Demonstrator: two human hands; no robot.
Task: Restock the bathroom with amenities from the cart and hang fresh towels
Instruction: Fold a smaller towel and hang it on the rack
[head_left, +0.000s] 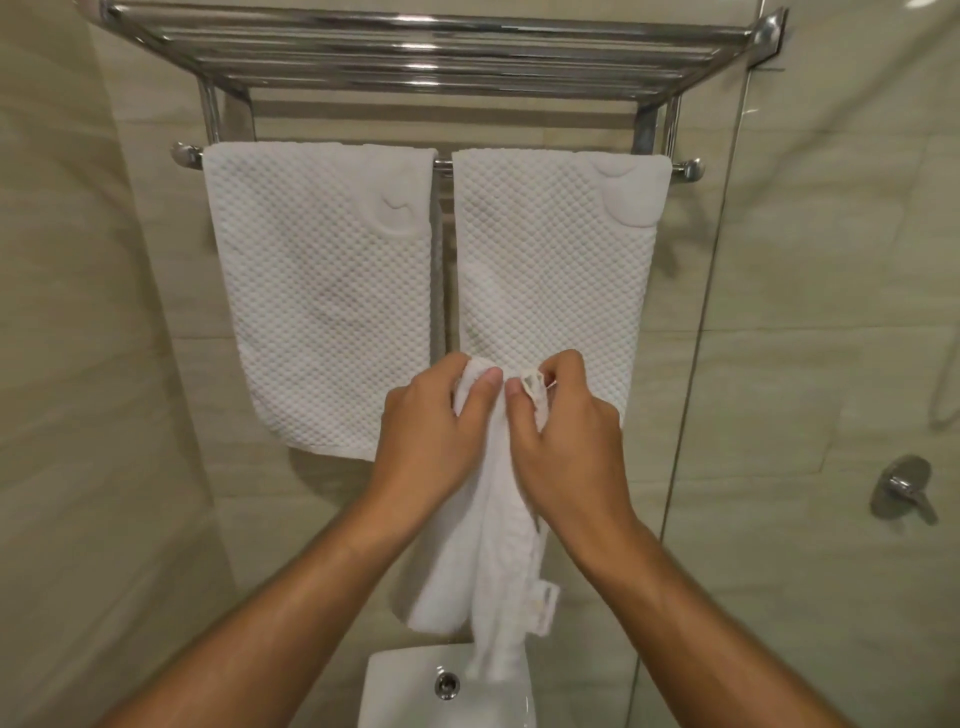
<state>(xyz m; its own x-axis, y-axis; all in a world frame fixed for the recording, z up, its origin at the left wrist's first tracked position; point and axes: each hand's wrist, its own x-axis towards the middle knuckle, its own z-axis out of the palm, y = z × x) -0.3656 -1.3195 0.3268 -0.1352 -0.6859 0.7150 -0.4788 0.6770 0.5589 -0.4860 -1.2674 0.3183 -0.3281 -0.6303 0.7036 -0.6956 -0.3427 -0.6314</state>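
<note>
Two white waffle-textured towels hang side by side over a chrome towel bar (442, 165): the left towel (322, 291) and the right towel (556, 280). In front of them a smaller white towel (498, 551) hangs down in loose folds. My left hand (431, 436) grips its top edge, thumb on the cloth. Beside it, my right hand (566, 441) pinches the top corner between thumb and fingers. Both hands are close together at the lower edge of the right towel.
A chrome rack shelf (441, 47) is mounted above the bar on the tiled wall. A glass shower screen (691, 364) stands on the right, with a chrome shower lever (904, 488) behind it. Below is a white toilet cistern (400, 686) with a flush button (447, 685).
</note>
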